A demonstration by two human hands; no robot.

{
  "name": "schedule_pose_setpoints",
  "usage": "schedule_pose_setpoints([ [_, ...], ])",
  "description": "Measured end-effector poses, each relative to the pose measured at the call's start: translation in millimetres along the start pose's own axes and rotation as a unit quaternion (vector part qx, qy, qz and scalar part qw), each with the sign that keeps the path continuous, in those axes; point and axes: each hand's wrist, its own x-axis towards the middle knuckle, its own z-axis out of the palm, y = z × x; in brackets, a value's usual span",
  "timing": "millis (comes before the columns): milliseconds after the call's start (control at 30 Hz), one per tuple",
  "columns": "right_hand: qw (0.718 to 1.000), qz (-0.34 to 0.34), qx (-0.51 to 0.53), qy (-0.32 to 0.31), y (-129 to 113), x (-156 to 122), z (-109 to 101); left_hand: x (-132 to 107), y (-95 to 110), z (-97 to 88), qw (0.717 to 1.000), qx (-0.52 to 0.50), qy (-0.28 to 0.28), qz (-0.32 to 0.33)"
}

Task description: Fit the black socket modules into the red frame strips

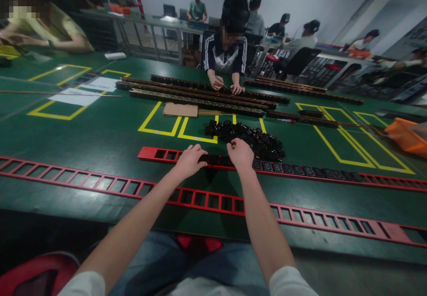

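My left hand [191, 160] is at a red slotted strip [147, 153], with thumb and forefinger on either side of a black power socket [204, 158] in it. Curled fingers on my right hand [240, 153] are closed just above the same strip, at the near edge of a heap of black sockets [256, 138]. What they pinch, if anything, is hidden. To the right of that hand, several sockets [287, 168] sit in a row in the strip's slots. Open slots show at the strip's left end and farther right.
A second red slotted strip [100, 182] lies nearer me, under my forearms. Behind the heap are a piece of cardboard [180, 109] and long dark rails [200, 100], where a person [225, 56] works opposite. An orange bin [407, 136] stands at right; paper sheets [75, 97] lie left.
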Motion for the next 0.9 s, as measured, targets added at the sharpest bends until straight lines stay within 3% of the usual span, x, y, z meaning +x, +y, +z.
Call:
schedule_pose_setpoints([
  [100, 0.997, 0.078, -0.028, -0.006, 16.4, 4.7, -5.4, 0.0, 0.1, -2.1, 1.000, -0.003, -0.006, -0.006],
  [200, 0.994, 0.086, -0.056, -0.041, 24.8, 6.0, -3.7, -1.5, -0.4, -2.8, 1.000, -0.001, -0.003, -0.008],
  [467, 0.998, 0.011, -0.038, -0.048, 12.2, 3.7, 10.8, -3.6, -3.4, 2.9, 1.000, -0.011, 0.019, 0.002],
  [733, 0.998, 0.021, 0.018, -0.054, 12.5, 3.7, 14.3, -7.6, -4.4, 6.3, 0.999, -0.016, 0.046, 0.024],
  [833, 0.997, -0.003, 0.073, -0.009, 7.0, 1.6, 14.4, -8.7, -3.6, 6.8, 0.998, -0.016, 0.055, 0.026],
  [900, 0.987, -0.067, 0.144, 0.035, 0.6, -1.2, 16.5, -8.7, -3.3, 7.5, 0.997, -0.022, 0.065, 0.024],
])
